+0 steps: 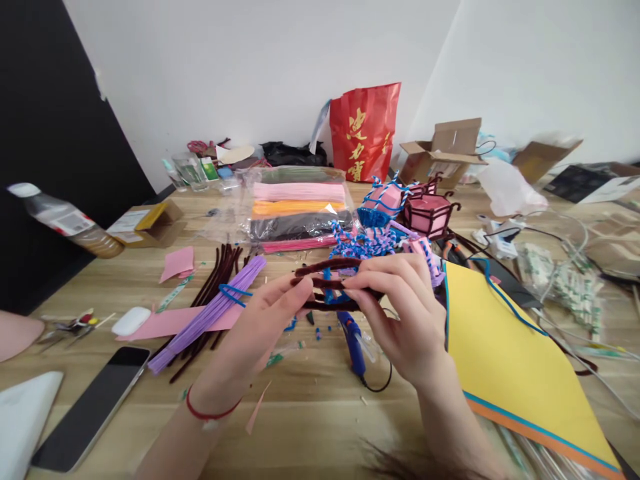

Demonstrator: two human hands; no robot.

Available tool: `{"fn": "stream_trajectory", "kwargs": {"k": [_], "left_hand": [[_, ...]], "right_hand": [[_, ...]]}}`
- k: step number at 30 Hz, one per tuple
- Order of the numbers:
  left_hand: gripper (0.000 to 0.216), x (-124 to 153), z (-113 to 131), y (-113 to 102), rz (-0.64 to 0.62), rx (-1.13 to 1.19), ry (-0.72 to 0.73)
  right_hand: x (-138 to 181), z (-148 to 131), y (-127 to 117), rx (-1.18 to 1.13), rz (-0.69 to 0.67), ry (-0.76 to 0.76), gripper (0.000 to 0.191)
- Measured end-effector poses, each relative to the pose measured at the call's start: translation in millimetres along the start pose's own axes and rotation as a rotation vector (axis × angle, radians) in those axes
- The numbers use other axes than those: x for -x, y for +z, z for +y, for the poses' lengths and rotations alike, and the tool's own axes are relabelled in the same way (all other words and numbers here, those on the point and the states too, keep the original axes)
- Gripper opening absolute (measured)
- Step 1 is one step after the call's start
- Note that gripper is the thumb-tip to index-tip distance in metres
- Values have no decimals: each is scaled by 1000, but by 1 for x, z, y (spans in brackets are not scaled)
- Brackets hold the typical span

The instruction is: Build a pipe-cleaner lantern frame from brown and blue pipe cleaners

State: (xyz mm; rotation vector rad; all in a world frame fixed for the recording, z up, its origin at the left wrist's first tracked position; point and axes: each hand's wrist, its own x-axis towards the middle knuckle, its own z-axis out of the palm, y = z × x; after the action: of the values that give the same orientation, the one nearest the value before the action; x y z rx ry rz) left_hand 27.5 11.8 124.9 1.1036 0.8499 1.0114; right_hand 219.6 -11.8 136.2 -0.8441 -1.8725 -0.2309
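Observation:
Both my hands are raised over the wooden table (320,413) and pinch a bundle of dark brown pipe cleaners (327,283). My left hand (265,327) grips the bundle's left end with closed fingers. My right hand (400,313) holds the right end, fingers curled round it. Below them lies a blue glue gun (354,343) with a black cord. A bunch of purple pipe cleaners (210,313) tied with a blue one lies to the left, over loose dark brown ones (220,267).
A yellow paper sheet (505,360) lies at the right, a phone (90,407) at the front left. Farther back are packs of coloured pipe cleaners (300,207), small pink lanterns (427,213), a red bag (365,130), cardboard boxes (440,157) and a bottle (65,220).

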Motion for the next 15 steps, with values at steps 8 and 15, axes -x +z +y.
{"fn": "stream_trajectory", "kwargs": {"k": [8,15], "left_hand": [[23,-1,2,-5,-148,38,119],[21,-1,-4,-5,-36,3,226]], "right_hand": [[-1,-2,3,-50,49,46,16],[-2,-4,2,-108,71,38,21]]}}
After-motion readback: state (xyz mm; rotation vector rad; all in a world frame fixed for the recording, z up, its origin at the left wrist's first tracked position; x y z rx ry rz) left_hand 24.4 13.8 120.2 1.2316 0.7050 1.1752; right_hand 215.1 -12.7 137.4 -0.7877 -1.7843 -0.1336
